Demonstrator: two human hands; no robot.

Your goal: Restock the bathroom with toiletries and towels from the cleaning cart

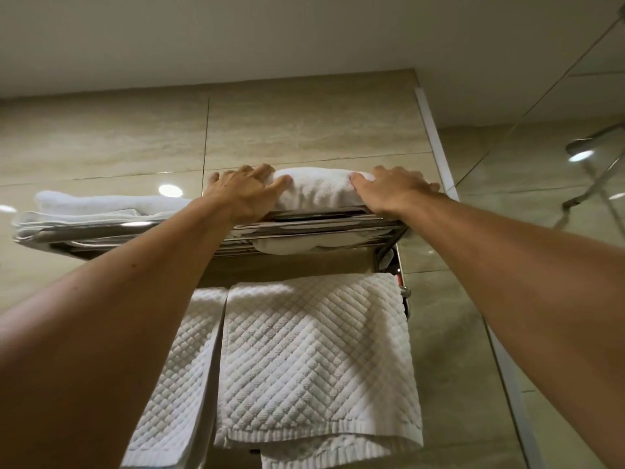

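Both arms reach up toward the middle of the frame, where a folded white towel (318,189) lies on top of a chrome rack (304,228) fixed to the beige tiled wall (304,130). The left hand (241,194) rests on the towel's left end, its grip spread, fingers laid flat over the cloth with the thumb against the front face. The right hand (392,191) covers the towel's right end in the same way, fingers spread and lying over the top, thumb on the front. At the left of the frame a second folded towel (101,208) lies on the same rack, apart from the hands. Below the rack, in the lower middle, two quilted white towels (314,360) hang side by side. A glass shower screen (558,198) fills the right edge.
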